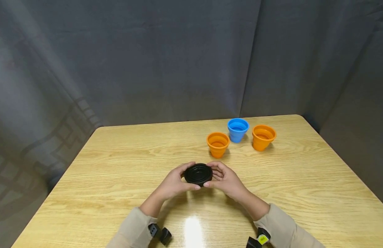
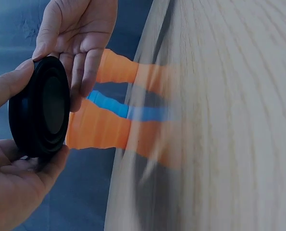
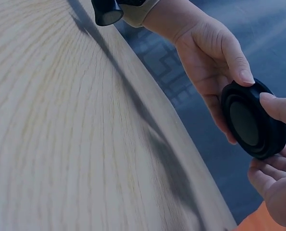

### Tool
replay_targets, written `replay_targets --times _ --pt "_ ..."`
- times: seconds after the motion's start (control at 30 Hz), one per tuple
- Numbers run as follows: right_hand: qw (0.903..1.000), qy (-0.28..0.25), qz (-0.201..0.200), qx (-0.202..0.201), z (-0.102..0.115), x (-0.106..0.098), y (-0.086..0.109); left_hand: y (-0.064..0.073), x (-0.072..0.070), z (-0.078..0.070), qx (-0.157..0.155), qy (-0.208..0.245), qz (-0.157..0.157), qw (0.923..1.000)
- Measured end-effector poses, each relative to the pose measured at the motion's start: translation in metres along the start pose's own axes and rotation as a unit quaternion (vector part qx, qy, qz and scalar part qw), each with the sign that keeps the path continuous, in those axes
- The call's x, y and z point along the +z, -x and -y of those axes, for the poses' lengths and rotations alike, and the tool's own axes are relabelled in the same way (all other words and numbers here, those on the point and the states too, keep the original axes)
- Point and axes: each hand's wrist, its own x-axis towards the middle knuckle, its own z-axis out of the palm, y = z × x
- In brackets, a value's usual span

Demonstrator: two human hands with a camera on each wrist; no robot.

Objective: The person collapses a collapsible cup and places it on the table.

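A black, flattened collapsible cup (image 1: pixel 198 174) with concentric rings is held above the table in front of me. My left hand (image 1: pixel 176 182) pinches its left side, thumb at the near edge and fingers round the far edge. On the opposite side my right hand (image 1: pixel 226 181) grips it the same way. The left wrist view shows the black cup's ringed face (image 2: pixel 51 106) tilted on edge, away from the tabletop. From the right wrist, both thumbs meet near one another on the cup's rim (image 3: pixel 275 130).
Behind the hands stand two orange cups (image 1: pixel 217 151) (image 1: pixel 261 144) and a blue cup (image 1: pixel 237 137), all upright and expanded. The wooden table (image 1: pixel 123 148) ends at a grey curtain (image 1: pixel 148 69). Small black devices (image 1: pixel 160 234) are strapped to both wrists.
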Motion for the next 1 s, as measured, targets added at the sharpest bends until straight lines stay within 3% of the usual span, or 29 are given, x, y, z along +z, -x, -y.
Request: replay_targets --times 0.23,0.43,0.67,1.0 --pt "0.9994 0.033 0.0 -0.012 0.0 -0.005 -0.001 -0.003 0.0 0.005 0.016 0.012 -0.027 0.9994" --pt "0.999 0.036 -0.024 -0.013 -0.001 -0.014 -0.004 -0.003 -0.003 0.004 0.0 0.019 -0.049 0.9986" --pt "0.9968 0.06 -0.053 -0.001 -0.002 -0.03 -0.006 0.007 -0.01 -0.016 -0.017 0.015 -0.057 0.9981" --pt "0.992 0.082 -0.096 -0.007 -0.002 -0.059 -0.009 -0.001 -0.02 0.025 -0.026 0.028 -0.081 0.996"
